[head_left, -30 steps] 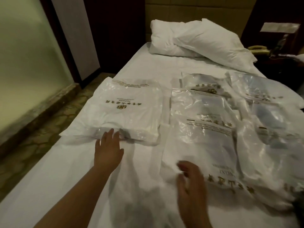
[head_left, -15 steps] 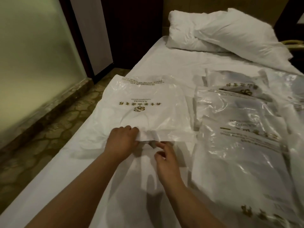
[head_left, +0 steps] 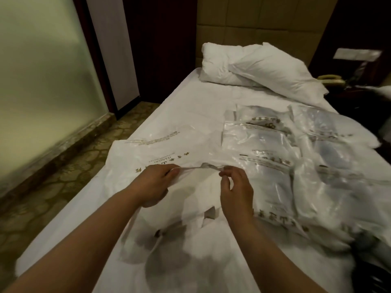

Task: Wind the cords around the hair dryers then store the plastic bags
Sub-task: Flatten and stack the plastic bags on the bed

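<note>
White sheets are covering the bed (head_left: 169, 98), pillows (head_left: 260, 68) lying at its head. Clear plastic bags (head_left: 275, 157) are lying overlapped at right. Both hands' grips are pinching one white bag's (head_left: 160, 149) near edge: left hand (head_left: 154, 185), right hand (head_left: 234, 191).

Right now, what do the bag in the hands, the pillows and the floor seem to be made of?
Bag: thin, whitish, half-clear plastic film, probably; it shines, crinkles and stretches where the left hand and right hand pinch its edge. Pillows: soft white cloth, likely cotton; matte, creased, puffy. Floor: looks like polished stone or tile in a pebble pattern, slightly glossy.
</note>
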Motion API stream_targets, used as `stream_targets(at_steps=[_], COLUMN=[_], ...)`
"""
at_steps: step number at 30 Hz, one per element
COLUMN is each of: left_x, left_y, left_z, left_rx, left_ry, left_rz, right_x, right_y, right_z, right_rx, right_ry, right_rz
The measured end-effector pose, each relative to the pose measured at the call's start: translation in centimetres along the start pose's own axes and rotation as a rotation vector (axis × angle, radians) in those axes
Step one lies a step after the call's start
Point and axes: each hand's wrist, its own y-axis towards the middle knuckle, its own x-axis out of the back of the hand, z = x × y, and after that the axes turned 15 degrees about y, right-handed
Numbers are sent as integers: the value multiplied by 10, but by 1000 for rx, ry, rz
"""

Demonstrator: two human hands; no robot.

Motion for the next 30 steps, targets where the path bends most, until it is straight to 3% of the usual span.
stream_targets(at_steps=[4,8,10,12,13,16,17,19,21,23,25,28,30], left_x=[21,58,64,59,53,41,38,29,15,-3,-17,-32,-38], left_y=[-31,-51,-58,-66,-70,-78,-79,-83,-88,-92,-95,-95,-95], left_z=[-36,-65,-74,-83,-87,-93,-94,-99,-110,-126,-138,-150,-151], left_rx=[-53,-27,-3,-5,-6,26,41,36,-24,-90,-117,-121,-107], left_ry=[-9,-128,-225,-256,-270,-366,-379,-341,-219,-53,48,79,71], left_rz=[31,-82,-81,-28,-13,-54,-91,-140,-116,-31,22,24,31], right_x=[36,54,53,52,53,79,90,106,110,117,137,188,217], right_y=[-29,-53,-73,-94,-102,-118,-121,-124,-126,-128,-129,-131,-132], right_z=[20,43,34,12,-2,-41,-51,-58,-57,-51,-49,-71,-84], right_rx=[121,381,460,505,479,28,-91,-150,-40,95,-11,-21,-265], right_ry=[-22,-18,-103,-312,-524,-957,-989,-985,-906,-687,-554,-637,-690], right_rz=[-19,13,83,268,415,933,1020,1031,901,581,319,-156,-313])
